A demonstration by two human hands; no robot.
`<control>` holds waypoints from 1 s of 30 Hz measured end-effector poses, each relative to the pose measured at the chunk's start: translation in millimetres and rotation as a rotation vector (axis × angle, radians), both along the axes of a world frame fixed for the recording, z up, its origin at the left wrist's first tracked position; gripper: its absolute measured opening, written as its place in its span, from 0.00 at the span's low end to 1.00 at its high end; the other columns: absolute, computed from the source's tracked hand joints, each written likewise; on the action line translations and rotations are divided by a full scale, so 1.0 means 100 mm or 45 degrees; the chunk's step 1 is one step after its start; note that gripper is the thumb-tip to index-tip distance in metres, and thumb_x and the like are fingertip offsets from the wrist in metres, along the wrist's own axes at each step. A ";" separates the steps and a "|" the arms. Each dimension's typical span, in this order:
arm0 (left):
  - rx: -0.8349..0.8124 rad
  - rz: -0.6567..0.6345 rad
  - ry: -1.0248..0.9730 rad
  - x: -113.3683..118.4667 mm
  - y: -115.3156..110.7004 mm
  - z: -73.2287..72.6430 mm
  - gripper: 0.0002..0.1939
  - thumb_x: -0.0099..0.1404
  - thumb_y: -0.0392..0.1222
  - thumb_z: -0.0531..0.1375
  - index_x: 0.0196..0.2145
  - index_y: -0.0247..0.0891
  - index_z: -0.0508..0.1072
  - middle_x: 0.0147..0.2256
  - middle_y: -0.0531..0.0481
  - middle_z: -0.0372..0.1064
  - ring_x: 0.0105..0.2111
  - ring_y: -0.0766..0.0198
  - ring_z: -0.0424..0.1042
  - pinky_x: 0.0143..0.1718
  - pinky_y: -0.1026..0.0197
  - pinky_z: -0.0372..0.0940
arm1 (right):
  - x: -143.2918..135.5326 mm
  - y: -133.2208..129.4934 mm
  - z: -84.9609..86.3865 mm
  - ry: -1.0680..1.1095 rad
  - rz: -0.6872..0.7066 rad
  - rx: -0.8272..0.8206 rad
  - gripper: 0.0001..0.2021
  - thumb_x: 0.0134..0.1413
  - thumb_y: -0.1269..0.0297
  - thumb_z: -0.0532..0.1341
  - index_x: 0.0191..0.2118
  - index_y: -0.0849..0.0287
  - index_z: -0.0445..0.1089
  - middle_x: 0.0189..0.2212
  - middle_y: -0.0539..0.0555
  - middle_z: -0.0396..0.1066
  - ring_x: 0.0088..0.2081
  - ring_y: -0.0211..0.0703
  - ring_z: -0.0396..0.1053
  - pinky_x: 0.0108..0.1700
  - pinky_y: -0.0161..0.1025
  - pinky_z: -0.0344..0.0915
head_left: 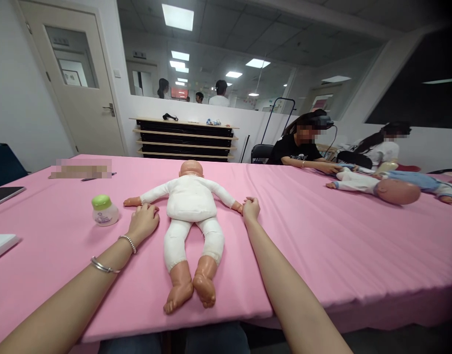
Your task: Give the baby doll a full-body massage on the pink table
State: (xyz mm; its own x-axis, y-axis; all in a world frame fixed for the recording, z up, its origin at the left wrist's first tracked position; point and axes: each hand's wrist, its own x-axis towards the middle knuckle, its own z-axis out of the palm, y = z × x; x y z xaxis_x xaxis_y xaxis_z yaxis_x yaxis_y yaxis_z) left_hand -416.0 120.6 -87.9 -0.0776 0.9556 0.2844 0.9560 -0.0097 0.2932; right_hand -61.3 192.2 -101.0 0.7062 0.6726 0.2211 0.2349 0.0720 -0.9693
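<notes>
A baby doll [192, 199] with a white cloth body lies stretched out on the pink tablecloth, its head away from me and its bare feet toward me. Its arms are spread wide; no face shows from here. My left hand [144, 220] rests on the cloth just below the doll's arm on the left, fingers loosely bent and apart, holding nothing. At the doll's other hand, my right hand [251, 210] has its fingers curled in, with thumb and fingertips against the doll's hand. Left of my left hand stands a clear jar with a green lid [104, 210].
A white object [3, 246] and a dark flat device [7, 195] lie at the left edge. At the right lies another doll [397, 191], with a person in black [297, 147] wearing a headset seated behind. A blurred-out item [80, 169] lies far left.
</notes>
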 end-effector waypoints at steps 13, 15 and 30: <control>0.930 0.812 -0.442 -0.30 -0.06 0.17 0.35 0.50 0.30 0.56 0.57 0.31 0.51 0.60 0.32 0.43 0.60 0.43 0.44 0.53 0.38 0.49 | -0.87 -0.73 0.76 0.013 0.714 0.410 0.07 0.46 0.67 0.52 0.33 0.58 0.64 0.33 0.52 0.67 0.33 0.39 0.66 0.38 0.40 0.63; 0.838 0.856 -0.523 -0.32 -0.03 0.14 0.34 0.51 0.30 0.55 0.56 0.33 0.52 0.59 0.33 0.45 0.58 0.41 0.48 0.50 0.37 0.52 | -1.08 -0.89 0.80 0.298 1.016 0.331 0.07 0.46 0.65 0.55 0.33 0.59 0.65 0.32 0.51 0.68 0.32 0.38 0.68 0.37 0.38 0.63; 1.184 -0.925 0.320 0.41 -0.41 0.21 0.21 0.62 0.30 0.51 0.51 0.45 0.66 0.55 0.45 0.61 0.53 0.57 0.62 0.49 0.52 0.54 | -1.47 -1.24 0.68 0.916 1.917 0.150 0.27 0.57 0.44 0.49 0.51 0.61 0.66 0.56 0.58 0.61 0.58 0.44 0.57 0.64 0.45 0.42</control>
State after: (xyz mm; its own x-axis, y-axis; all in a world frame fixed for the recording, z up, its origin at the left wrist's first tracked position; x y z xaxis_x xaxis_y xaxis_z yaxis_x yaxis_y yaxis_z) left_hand -375.0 79.2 -67.1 0.5492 0.1748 0.8172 0.6693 -0.6776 -0.3048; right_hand -207.9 68.2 -33.2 -0.5380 0.8031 0.2564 -0.5673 -0.1199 -0.8148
